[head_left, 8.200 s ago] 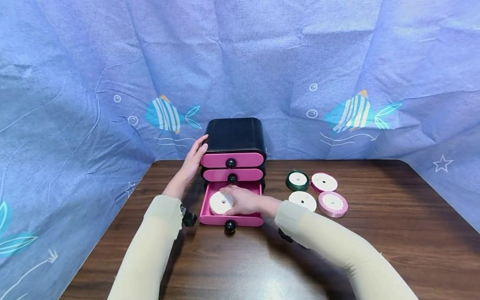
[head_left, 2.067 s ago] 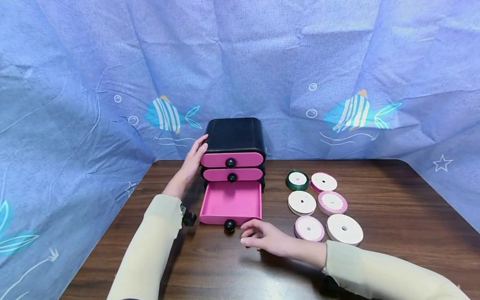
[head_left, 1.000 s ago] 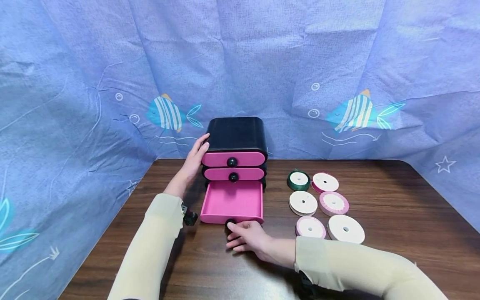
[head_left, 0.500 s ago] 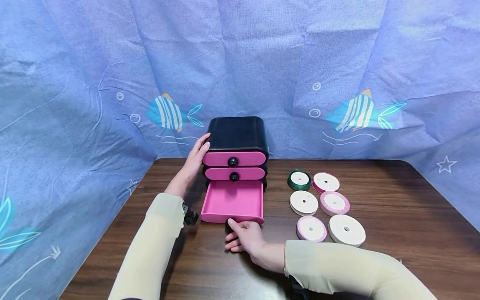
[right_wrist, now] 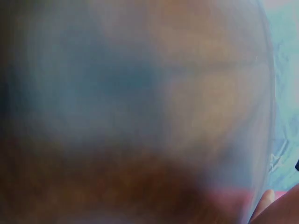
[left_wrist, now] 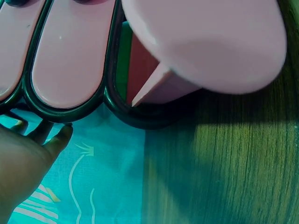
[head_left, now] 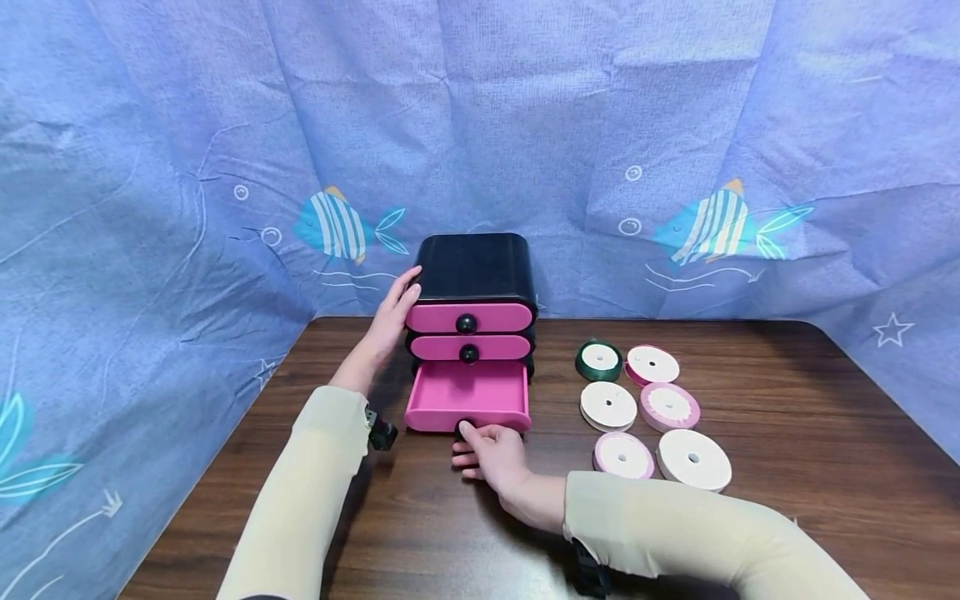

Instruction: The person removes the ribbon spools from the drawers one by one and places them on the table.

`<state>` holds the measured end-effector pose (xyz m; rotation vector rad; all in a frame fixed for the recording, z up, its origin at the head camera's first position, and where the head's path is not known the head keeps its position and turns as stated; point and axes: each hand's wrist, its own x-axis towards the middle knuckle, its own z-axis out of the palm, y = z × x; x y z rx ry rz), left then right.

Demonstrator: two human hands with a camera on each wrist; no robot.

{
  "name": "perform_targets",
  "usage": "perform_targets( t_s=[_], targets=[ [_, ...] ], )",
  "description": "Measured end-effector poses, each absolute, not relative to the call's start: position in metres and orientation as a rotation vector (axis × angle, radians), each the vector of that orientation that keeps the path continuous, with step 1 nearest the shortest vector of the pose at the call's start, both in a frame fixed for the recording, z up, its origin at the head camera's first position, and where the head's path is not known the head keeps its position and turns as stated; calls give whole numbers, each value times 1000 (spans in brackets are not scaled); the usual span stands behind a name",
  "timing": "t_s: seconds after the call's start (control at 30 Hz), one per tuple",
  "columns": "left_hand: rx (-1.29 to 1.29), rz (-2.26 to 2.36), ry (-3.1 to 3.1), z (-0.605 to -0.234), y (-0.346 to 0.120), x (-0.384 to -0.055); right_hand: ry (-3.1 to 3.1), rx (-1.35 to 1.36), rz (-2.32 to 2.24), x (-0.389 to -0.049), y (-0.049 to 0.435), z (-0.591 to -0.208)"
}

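Note:
A black organizer (head_left: 474, 268) with pink drawers and black knobs stands at the back of the table. My left hand (head_left: 388, 321) rests against its left side, fingers extended; the left wrist view shows those fingertips at the black frame (left_wrist: 63, 114). The bottom drawer (head_left: 468, 390) is pulled partway out, with nothing in it. At its front, my right hand (head_left: 497, 457) pinches the black drawer knob (head_left: 459, 432), which the thumb mostly covers, while the other fingers spread below. Both upper drawers are closed. The right wrist view is mostly blurred.
Several ribbon spools lie right of the organizer: a dark green one (head_left: 599, 360), a deep pink-edged one (head_left: 652, 365), pale pink ones (head_left: 670, 406), and white ones (head_left: 693, 459). The wooden table (head_left: 420, 533) extends to a blue fish-print cloth (head_left: 585, 150) behind.
Earlier my right hand gripped a white spool in the drawer; that spool now lies at right beside a pale pink one. The right hand moved to the knob, and the drawer slid slightly inward.

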<state>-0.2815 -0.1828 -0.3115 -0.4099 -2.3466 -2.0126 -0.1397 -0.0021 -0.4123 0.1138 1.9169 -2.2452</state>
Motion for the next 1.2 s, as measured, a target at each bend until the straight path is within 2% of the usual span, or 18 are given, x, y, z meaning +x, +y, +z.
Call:
perform_targets(
  t_s=[0.5, 0.73, 0.83, 1.07, 1.2],
  targets=[
    [-402, -2026, -2351, -314, -183, -282, 1942, 160, -2231, -149, -5, -416],
    [-444, -1962, -2321, -338, -190, -307, 1965, 192, -2224, -147, -8, -413],
    [-460, -1910, -2314, -339, -190, -308, 1969, 194, -2213, -147, -7, -412],
    [-439, -1962, -2330, -335, -190, -305, 1975, 183, -2185, -148, 0, -412],
    [-441, -1960, -2347, -321, -187, -292, 1973, 176, -2185, -147, 0, -410]
  ],
)
